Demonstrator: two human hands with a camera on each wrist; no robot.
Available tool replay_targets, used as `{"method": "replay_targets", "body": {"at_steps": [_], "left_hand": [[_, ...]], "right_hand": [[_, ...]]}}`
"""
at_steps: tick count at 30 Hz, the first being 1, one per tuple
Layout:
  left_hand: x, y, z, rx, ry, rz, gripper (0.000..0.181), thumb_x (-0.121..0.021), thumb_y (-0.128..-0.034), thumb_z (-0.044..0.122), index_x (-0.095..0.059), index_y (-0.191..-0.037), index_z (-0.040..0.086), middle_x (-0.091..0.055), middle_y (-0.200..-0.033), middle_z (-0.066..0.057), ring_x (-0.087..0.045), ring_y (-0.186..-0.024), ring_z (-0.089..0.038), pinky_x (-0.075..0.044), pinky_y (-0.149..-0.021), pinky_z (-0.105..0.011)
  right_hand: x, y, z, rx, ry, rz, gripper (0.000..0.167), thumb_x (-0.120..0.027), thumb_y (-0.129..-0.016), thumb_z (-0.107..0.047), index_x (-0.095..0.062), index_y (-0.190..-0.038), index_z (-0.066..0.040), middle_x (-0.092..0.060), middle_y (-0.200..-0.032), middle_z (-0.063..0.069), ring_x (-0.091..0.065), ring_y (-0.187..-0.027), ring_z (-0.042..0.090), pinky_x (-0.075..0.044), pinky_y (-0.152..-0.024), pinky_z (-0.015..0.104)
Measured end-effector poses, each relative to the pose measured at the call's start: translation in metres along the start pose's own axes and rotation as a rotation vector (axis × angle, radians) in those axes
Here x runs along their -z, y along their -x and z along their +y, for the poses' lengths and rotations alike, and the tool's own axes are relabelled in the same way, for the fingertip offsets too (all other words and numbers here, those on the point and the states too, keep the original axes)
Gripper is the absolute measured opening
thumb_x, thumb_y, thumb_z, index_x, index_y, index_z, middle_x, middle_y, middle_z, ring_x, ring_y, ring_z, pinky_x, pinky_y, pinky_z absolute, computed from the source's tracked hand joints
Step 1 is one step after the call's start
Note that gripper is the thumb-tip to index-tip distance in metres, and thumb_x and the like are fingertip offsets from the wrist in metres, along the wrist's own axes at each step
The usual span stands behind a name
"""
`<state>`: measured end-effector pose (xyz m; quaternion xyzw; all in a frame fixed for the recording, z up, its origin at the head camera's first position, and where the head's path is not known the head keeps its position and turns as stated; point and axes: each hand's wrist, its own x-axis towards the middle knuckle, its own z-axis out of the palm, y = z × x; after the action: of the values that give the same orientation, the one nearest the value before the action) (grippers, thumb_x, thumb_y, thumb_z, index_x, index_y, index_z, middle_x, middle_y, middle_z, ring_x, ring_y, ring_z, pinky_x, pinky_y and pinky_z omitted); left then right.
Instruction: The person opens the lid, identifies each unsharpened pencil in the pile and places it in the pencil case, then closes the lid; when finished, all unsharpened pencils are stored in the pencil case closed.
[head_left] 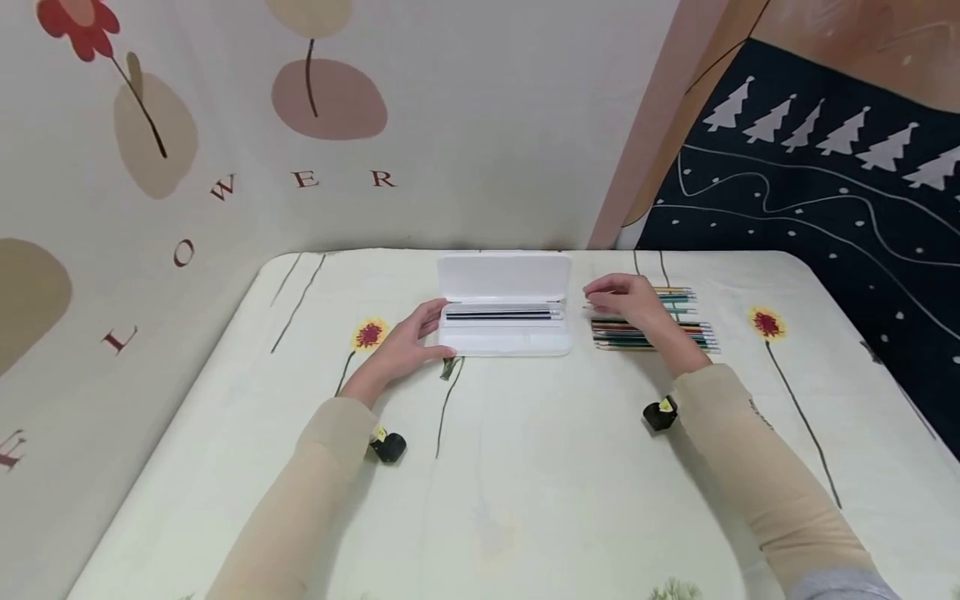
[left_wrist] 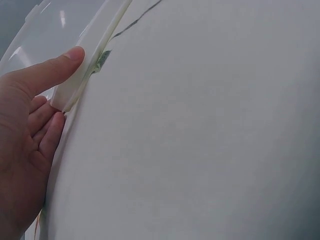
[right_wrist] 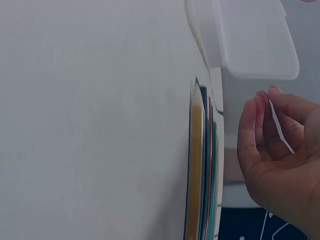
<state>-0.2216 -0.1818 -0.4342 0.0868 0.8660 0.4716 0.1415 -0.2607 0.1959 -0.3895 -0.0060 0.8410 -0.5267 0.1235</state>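
A white pencil case (head_left: 510, 342) lies on the table with its lid (head_left: 504, 277) raised at the back. Several dark pencils (head_left: 498, 316) lie lengthwise inside, near the hinge. My left hand (head_left: 405, 343) grips the case's left end; in the left wrist view, the thumb (left_wrist: 65, 62) rests on the rim with the fingers curled around the corner. Right of the case, my right hand (head_left: 626, 298) hovers over loose colored pencils (head_left: 645, 336). Its fingers are loosely bent, thumb close to the fingertips, and nothing shows between them in the right wrist view.
A light tablecloth (head_left: 540, 467) with flower prints covers the table. Behind it rises a pale printed wall covering (head_left: 480, 125). A dark cloth with white trees (head_left: 817, 183) hangs at the right. Small black devices (head_left: 388, 447) are worn at both wrists.
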Motion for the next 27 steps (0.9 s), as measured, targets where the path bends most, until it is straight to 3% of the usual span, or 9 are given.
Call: {"method": "replay_targets", "body": {"at_steps": [10,17,23,27], "left_hand": [[0.002,-0.003,-0.004,-0.003,0.01,-0.007,0.092,-0.081,-0.084,0.026,-0.025,-0.157,0.023,-0.029,-0.165,-0.007,-0.034,-0.15,-0.029,-0.028,-0.126,-0.043],[-0.001,-0.001,-0.003,-0.017,0.013,-0.008,0.092,-0.081,-0.0844,0.026,-0.025,-0.158,0.022,-0.03,-0.164,-0.008,-0.035,-0.15,-0.028,-0.028,-0.126,-0.043],[0.0,-0.002,-0.001,-0.027,-0.006,0.003,0.092,-0.08,-0.0846,0.026,-0.025,-0.158,0.022,-0.031,-0.164,-0.007,-0.035,-0.149,-0.027,-0.028,-0.126,-0.043],[0.001,-0.001,0.002,-0.017,-0.01,0.002,0.092,-0.08,-0.0852,0.024,-0.024,-0.158,0.021,-0.03,-0.164,-0.008,-0.035,-0.149,-0.028,-0.027,-0.126,-0.042]], "right_hand": [[0.031,0.007,0.012,-0.021,-0.049,0.077,0.035,-0.063,-0.098,-0.02,-0.063,-0.128,-0.001,-0.064,-0.104,-0.01,-0.067,-0.089,-0.002,-0.058,-0.085,0.013],[0.049,0.016,0.024,-0.037,-0.043,0.109,0.038,-0.063,-0.099,-0.022,-0.061,-0.129,0.0,-0.063,-0.101,-0.017,-0.066,-0.09,-0.007,-0.058,-0.086,0.013],[0.066,0.022,0.03,-0.041,-0.021,0.147,0.039,-0.062,-0.099,-0.027,-0.062,-0.129,-0.002,-0.063,-0.095,-0.024,-0.067,-0.094,-0.003,-0.058,-0.089,0.016],[0.075,0.025,0.033,-0.059,0.005,0.155,0.042,-0.061,-0.099,-0.031,-0.061,-0.131,-0.004,-0.06,-0.1,-0.022,-0.064,-0.094,-0.005,-0.057,-0.089,0.014]]}}
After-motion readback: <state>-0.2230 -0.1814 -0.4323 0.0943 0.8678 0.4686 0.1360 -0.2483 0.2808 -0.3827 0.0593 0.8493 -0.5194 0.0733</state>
